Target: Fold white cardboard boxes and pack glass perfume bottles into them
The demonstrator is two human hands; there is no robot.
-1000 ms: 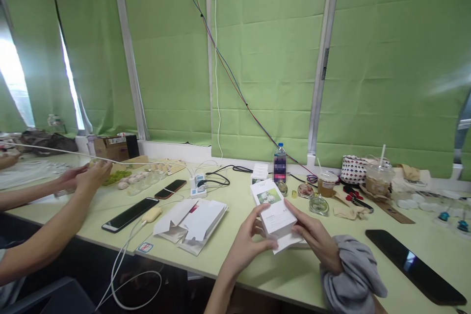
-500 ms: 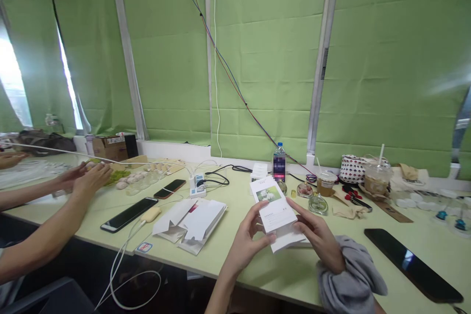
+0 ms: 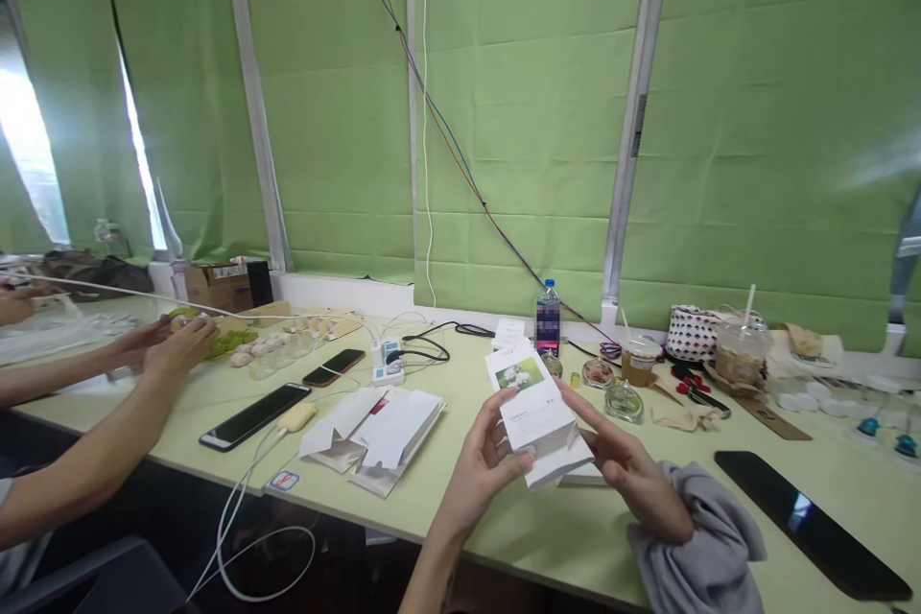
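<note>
Smooth white cardboard box (image 3: 536, 413), matt grey cloth cuff (image 3: 701, 542), glossy black phone (image 3: 810, 523), clear plastic cup (image 3: 740, 360)

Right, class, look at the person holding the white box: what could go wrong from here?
1. The left hand grips the white box, with the right hand at its side; squeezing hard might crease it.
2. The white cable by the pale yellow block hangs off the table; a snag could drag the block down.
3. The smaller straw cup could tip if bumped, wetting things nearby.

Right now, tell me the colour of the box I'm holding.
The box is white, with a green-and-white picture; see the head view.
</note>
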